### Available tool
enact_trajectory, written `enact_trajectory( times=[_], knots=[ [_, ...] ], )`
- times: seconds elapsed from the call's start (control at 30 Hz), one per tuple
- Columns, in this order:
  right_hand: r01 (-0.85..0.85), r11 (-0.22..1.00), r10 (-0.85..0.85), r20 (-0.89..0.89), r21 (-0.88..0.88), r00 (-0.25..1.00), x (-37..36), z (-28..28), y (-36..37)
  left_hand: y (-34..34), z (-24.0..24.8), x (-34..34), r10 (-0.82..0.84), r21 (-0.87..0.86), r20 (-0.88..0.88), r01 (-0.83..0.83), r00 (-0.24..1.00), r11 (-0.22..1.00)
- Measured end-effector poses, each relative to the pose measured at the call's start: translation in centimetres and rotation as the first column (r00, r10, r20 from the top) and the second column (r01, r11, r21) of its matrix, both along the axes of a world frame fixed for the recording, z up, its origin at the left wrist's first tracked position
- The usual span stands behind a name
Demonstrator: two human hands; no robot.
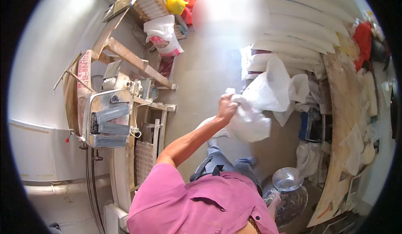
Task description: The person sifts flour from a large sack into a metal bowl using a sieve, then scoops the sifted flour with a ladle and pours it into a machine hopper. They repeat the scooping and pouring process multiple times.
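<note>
Left hand (226, 107) fisted tight on white sack's (255, 108) gathered mouth, held up mid-scene so it hangs clear of the floor. Right hand (274, 200) low near-right by metal bowl (287, 178); grip unclear. Stacked sacks (301, 29) far right.

left hand (226, 107): raised near centre, fingers closed on a white plastic bag (261, 104)
right hand (274, 200): at 5 o'clock, beside a metal bowl (287, 178)
sacks (301, 24): white, stacked at 1 o'clock
bench (341, 121): floury, at 3 o'clock
</note>
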State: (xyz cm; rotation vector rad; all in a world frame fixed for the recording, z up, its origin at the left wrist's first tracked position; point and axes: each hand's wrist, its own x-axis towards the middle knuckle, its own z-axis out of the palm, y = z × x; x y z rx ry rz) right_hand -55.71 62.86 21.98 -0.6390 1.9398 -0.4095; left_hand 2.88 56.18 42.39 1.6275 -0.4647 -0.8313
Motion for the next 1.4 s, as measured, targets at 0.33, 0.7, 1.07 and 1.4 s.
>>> enact_trajectory(
  times=[0.33, 0.7, 1.07, 1.4],
  knots=[
    [0.118, 0.978, -0.159, 0.243, 0.173, 0.957, 17.1, 2.2, 2.8, 21.1, -21.2, 16.6, 0.753, 0.386, -0.412, -0.65, 0.513, 0.655],
    [-0.247, 0.941, 0.244, 0.045, 0.231, 0.969, 32.8, 4.2, -0.5, 19.6, -16.8, 36.6, 0.736, 0.149, -0.253, -0.726, 0.628, 0.671],
    [-0.34, 0.869, 0.35, 0.041, 0.36, 0.936, 46.9, 4.1, -11.4, 13.2, -8.9, 59.6, 0.301, 0.01, 0.108, -0.304, 0.947, 0.953],
    [-0.164, 0.887, 0.162, 0.041, 0.432, 0.986, 59.9, 2.7, -16.4, 14.1, -12.8, 76.5, 0.544, 0.192, 0.726, -0.883, 0.422, 0.428]
  ],
)
